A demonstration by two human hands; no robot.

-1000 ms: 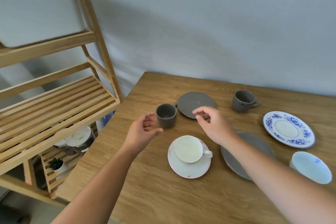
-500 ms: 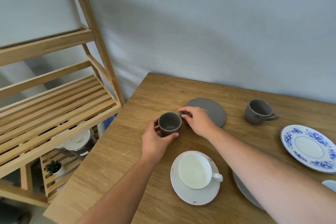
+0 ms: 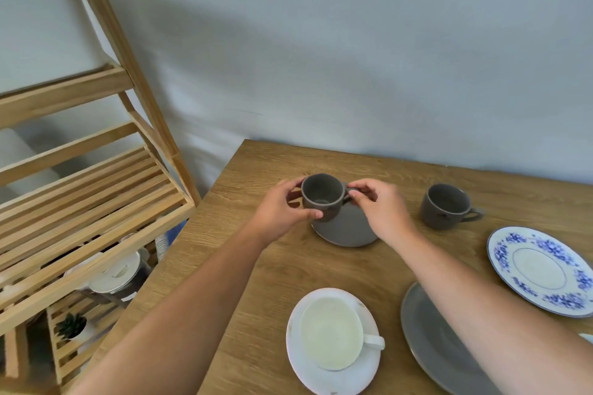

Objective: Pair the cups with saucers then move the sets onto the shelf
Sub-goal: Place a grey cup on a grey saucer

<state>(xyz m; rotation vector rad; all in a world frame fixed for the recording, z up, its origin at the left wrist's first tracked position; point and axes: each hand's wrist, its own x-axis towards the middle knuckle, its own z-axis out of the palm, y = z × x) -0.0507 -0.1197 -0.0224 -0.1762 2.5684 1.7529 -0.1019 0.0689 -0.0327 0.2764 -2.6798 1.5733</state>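
A small grey cup [image 3: 322, 196] is held over the left edge of a grey saucer [image 3: 346, 229] at the far side of the table. My left hand [image 3: 282, 213] grips the cup's body; my right hand [image 3: 378, 208] pinches its handle. A second grey cup [image 3: 444, 206] stands to the right. A white cup [image 3: 330, 332] sits on a white saucer [image 3: 308, 375] near me. A larger grey saucer [image 3: 430, 349] lies under my right forearm. A blue-patterned saucer [image 3: 542, 269] lies at the right. The wooden shelf [image 3: 96, 199] stands left of the table.
The wooden table [image 3: 272, 269] ends at a wall behind and a left edge beside the shelf. The shelf's lower tier holds a lidded pot [image 3: 117, 276] and a small potted plant [image 3: 72, 327]. A white rim [image 3: 587, 337] shows at the right edge.
Both hands closed on the small grey cup and carried it right, from the table beside the grey saucer to over the saucer's left edge. The camera moved closer.
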